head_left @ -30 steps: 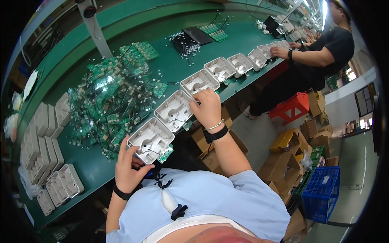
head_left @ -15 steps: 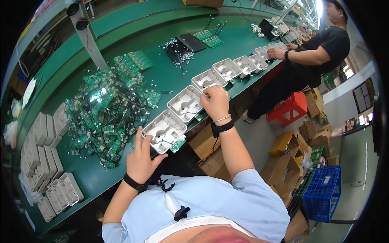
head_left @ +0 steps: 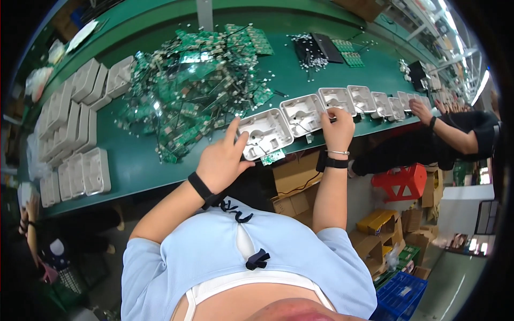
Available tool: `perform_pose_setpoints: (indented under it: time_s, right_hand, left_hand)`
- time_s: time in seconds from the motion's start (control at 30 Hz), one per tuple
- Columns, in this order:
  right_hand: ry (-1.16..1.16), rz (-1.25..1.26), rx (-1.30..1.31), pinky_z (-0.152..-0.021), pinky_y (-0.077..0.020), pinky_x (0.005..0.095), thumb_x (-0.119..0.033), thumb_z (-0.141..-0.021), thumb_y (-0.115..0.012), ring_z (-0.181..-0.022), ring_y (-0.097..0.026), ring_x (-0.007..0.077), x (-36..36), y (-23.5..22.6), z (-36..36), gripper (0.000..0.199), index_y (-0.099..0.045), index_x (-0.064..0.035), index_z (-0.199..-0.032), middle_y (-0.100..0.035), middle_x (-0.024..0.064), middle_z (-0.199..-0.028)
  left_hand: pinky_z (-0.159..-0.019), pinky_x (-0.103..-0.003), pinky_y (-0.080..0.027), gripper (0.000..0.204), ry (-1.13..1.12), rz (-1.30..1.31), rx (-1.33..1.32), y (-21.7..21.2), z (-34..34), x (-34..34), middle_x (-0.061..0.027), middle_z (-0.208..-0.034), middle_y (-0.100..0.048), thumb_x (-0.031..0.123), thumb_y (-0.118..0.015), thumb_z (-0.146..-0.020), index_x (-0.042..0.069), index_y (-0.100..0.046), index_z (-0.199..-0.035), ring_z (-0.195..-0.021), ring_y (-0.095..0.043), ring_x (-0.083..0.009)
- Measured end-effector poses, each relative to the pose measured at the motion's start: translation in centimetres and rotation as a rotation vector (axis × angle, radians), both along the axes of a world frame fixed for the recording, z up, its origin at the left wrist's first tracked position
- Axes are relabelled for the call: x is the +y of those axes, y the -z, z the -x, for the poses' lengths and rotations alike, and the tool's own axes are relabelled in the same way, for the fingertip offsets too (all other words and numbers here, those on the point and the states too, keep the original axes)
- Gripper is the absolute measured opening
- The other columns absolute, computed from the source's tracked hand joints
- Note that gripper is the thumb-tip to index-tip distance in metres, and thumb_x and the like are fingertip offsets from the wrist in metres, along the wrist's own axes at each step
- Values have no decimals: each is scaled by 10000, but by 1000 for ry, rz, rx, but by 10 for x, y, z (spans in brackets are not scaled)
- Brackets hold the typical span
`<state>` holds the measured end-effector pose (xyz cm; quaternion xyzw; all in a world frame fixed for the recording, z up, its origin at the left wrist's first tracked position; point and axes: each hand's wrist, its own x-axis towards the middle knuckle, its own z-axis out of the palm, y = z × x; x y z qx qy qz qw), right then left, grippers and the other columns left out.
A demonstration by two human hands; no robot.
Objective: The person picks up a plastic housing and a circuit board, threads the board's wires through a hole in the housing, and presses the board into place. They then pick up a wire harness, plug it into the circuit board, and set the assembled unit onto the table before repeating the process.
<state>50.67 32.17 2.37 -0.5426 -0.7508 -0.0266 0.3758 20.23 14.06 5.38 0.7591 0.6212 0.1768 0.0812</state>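
Two open white plastic housings lie end to end at the table's near edge, before my hands. My left hand [head_left: 218, 163] grips the end of the nearest housing [head_left: 272, 130], thumb low and fingers along its end wall. A small green circuit board [head_left: 273, 157] hangs by a wire outside that housing's near side. My right hand [head_left: 338, 130] has its fingers curled and pinched on the right wall of the second housing [head_left: 301, 114]; the fingertips are partly hidden. Dark wires lie inside both housings.
A large heap of wired green circuit boards [head_left: 187, 80] lies beyond my left hand. Stacked white housings [head_left: 75, 125] stand at the left. More housings [head_left: 362, 98] run rightward to a co-worker's hand [head_left: 422, 111]. A red stool [head_left: 401, 182] and cartons stand on the floor.
The view has turned, so the bench and row appear farther right and more level. Both hands stay at the same two housings. Another person's hands now show at the far left.
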Motion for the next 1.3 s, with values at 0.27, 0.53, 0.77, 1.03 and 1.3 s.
perform_pose_setpoints:
  time_s: [0.27,0.53,0.77,1.03,1.3]
  right_hand:
    - [2,-131,-5,-857,-516,455,-155,-886,-775,-970,-666,358,-28,9,14,205,-724,-35,-1044,-727,135,-994]
    - [-131,-112,222,-923,-512,447,-90,-883,-779,-1021,-655,369,-83,-25,56,242,-702,-20,-1101,-711,153,-1088]
    - [-678,184,69,-896,-502,415,-53,-817,-798,-1012,-659,342,-122,-65,105,270,-707,-34,-1070,-705,128,-1050]
    - [-728,78,-312,-807,-507,404,-40,-767,-802,-978,-678,282,-129,-41,118,245,-723,-63,-998,-720,49,-983]
    - [-714,29,-184,-790,-497,390,-26,-778,-788,-937,-684,273,-138,-50,106,190,-729,-75,-952,-717,39,-939]
  left_hand:
    - [-709,-417,-588,774,-38,32,-22,-1,-1,-4,-214,-1601,-394,284,-893,-763,73,-519,-1407,-879,-715,-326]
    - [-798,-424,-580,684,5,-146,-173,-7,23,-34,-180,-1539,-449,180,-862,-790,73,-539,-1383,-980,-688,-328]
    - [-848,-437,-565,455,-23,-232,-185,7,96,-104,-143,-1328,-607,88,-804,-810,32,-631,-1228,-1004,-668,-347]
    - [-936,-424,-525,331,150,-274,-74,17,87,-61,-117,-1377,-625,77,-707,-892,16,-658,-1214,-1111,-644,-304]
    - [-876,-355,-486,347,195,-297,167,37,63,-8,-84,-1399,-615,172,-621,-916,32,-667,-1229,-1083,-592,-223]
